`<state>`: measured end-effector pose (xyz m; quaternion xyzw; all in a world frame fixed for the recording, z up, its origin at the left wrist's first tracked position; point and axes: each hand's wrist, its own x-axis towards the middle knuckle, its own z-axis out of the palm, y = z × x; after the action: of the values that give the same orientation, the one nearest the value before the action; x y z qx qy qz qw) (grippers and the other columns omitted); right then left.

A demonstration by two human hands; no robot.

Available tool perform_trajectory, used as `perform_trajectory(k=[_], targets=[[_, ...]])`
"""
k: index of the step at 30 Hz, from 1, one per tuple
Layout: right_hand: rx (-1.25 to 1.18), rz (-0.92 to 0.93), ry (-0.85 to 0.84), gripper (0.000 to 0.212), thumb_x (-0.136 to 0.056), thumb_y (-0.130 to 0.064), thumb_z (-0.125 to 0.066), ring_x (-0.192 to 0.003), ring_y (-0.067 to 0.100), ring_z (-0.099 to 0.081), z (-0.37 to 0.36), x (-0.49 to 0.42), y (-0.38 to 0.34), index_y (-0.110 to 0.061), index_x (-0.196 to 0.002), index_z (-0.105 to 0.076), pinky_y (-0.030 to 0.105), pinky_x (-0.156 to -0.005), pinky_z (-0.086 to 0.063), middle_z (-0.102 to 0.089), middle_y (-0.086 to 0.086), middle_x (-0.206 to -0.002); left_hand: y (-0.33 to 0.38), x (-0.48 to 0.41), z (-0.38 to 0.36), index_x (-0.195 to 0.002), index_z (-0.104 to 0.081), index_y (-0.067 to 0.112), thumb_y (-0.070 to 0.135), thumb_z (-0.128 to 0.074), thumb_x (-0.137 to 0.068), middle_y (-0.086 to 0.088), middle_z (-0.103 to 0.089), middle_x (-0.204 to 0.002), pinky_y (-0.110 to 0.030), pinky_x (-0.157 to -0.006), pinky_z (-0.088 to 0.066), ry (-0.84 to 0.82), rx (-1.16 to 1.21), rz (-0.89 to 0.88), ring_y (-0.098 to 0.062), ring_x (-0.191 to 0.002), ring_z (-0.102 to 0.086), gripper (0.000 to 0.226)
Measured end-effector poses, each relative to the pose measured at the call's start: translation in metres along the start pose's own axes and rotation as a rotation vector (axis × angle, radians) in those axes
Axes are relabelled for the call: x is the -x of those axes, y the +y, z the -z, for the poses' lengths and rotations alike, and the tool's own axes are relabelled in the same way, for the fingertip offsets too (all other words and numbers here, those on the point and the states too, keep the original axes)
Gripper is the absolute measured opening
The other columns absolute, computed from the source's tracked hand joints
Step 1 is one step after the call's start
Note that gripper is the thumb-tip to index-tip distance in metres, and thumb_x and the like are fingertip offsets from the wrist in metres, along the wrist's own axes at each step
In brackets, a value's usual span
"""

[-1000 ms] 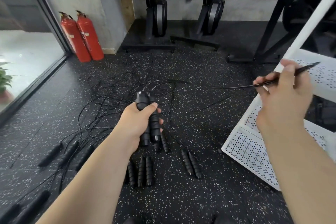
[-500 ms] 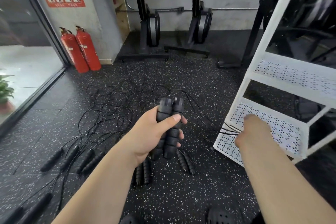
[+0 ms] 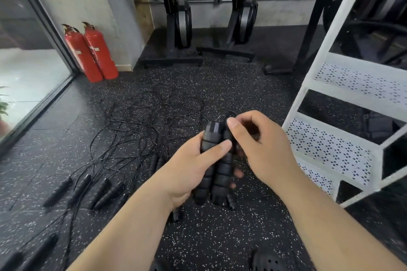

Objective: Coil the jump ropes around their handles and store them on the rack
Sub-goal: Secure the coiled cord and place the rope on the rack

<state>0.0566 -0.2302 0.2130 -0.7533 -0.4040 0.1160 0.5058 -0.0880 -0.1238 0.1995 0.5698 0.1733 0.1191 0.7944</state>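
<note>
Bottom edge: toe of a dark perforated shoe on the speckled rubber floor. The person stands over the work.

Left hand holds the two black ribbed handles of one jump rope side by side, upright, at mid-frame. Its thumb lies across their front and its fingers curl round from behind. Held parallel like this, they make a single core to wind on.

Right hand is close against the handle tops. Its thumb tip presses where a small loop of cord arcs out, and the other fingers are curled in. It appears to pinch the cord there, though the contact itself is hidden. Judgement: winding step, early. I can make out no turns on the handles.

Floor beyond and to the left: more loose handles lie in a row. Their cords run back into one tangle, uncoiled. Most of the job remains.

Right: white rack with perforated shelves, near the hands. I see no rope on the shelves in view.

Far: two red fire extinguishers by the glass door, and two black machines stood upright against the grey wall.
</note>
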Motion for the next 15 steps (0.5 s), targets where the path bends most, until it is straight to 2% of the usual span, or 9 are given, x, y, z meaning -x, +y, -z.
perform_trajectory(k=[2,4,7,12,15], targets=[[-0.046,-0.047,-0.033,0.019,-0.101,-0.051,-0.067,-0.073,0.008,-0.071,-0.004,-0.008,0.006,-0.033,-0.098,-0.073,0.029,-0.074,-0.056,-0.076,-0.012,-0.085,-0.004,-0.007,0.006,-0.132,-0.059,0.004,0.024,-0.058,-0.108,-0.020,-0.073,-0.122,-0.053,-0.082,-0.063,0.015,0.005,0.014,-0.038,-0.094,-0.072,0.032],[-0.092,-0.051,-0.091,0.015,-0.102,-0.043,-0.069,-0.069,0.009,-0.071,-0.005,-0.016,0.009,-0.030,-0.099,-0.076,0.020,-0.069,-0.053,-0.077,-0.008,-0.082,-0.007,-0.013,0.011,-0.136,-0.058,0.004,0.028,-0.057,-0.107,-0.022,-0.072,-0.127,-0.055,-0.086,-0.062,0.048,0.005,0.023,-0.039,-0.097,-0.073,0.038],[-0.099,-0.035,-0.129,0.011,-0.102,-0.038,-0.071,-0.076,0.007,-0.072,-0.007,-0.026,0.013,-0.029,-0.101,-0.078,0.014,-0.070,-0.052,-0.078,-0.012,-0.087,-0.009,-0.021,0.019,-0.139,-0.056,0.004,0.029,-0.059,-0.105,-0.024,-0.070,-0.129,-0.055,-0.085,-0.064,0.088,0.020,0.036,-0.039,-0.096,-0.074,0.042],[-0.084,-0.032,-0.161,0.008,-0.100,-0.037,-0.073,-0.085,0.003,-0.074,-0.010,-0.036,0.021,-0.032,-0.102,-0.078,0.021,-0.079,-0.056,-0.079,-0.017,-0.091,-0.014,-0.030,0.028,-0.137,-0.057,0.003,0.027,-0.060,-0.107,-0.024,-0.072,-0.123,-0.058,-0.086,-0.063,0.099,-0.003,0.034,-0.038,-0.097,-0.073,0.038],[-0.051,-0.039,-0.205,0.010,-0.099,-0.040,-0.072,-0.085,0.002,-0.074,-0.010,-0.042,0.027,-0.033,-0.104,-0.077,0.026,-0.082,-0.055,-0.079,-0.016,-0.090,-0.017,-0.034,0.032,-0.132,-0.057,0.002,0.028,-0.063,-0.107,-0.021,-0.072,-0.113,-0.056,-0.082,-0.062,0.098,-0.033,0.036,-0.036,-0.090,-0.070,0.036]])
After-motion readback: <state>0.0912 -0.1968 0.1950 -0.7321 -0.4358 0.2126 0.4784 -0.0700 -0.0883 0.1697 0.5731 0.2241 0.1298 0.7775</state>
